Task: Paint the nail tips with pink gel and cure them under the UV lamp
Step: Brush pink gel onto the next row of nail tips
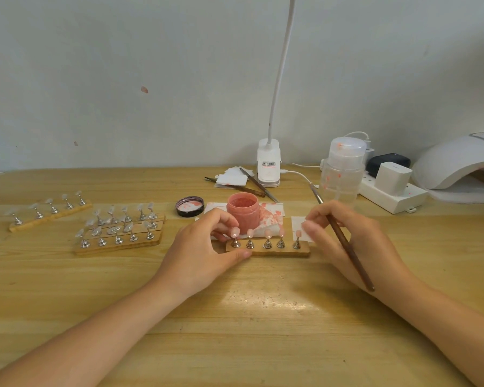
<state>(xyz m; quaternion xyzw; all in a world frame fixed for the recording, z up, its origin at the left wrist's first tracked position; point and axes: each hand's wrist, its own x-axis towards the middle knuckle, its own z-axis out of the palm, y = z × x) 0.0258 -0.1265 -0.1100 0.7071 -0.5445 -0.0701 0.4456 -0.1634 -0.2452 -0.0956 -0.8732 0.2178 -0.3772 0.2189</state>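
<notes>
Left hand (pixel 207 247) pinches the wooden stand (pixel 268 250) of pink nail tips (pixel 268 234); right hand (pixel 347 236) grips the brush (pixel 347 247), whose trailing handle could smear wet gel.

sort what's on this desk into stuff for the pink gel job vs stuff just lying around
In use: wooden strip of pink tips, gel jar, brush in right hand, left hand, UV lamp.
Lying about: jar lid, desk lamp, power strip, clear-tip strips.
</notes>
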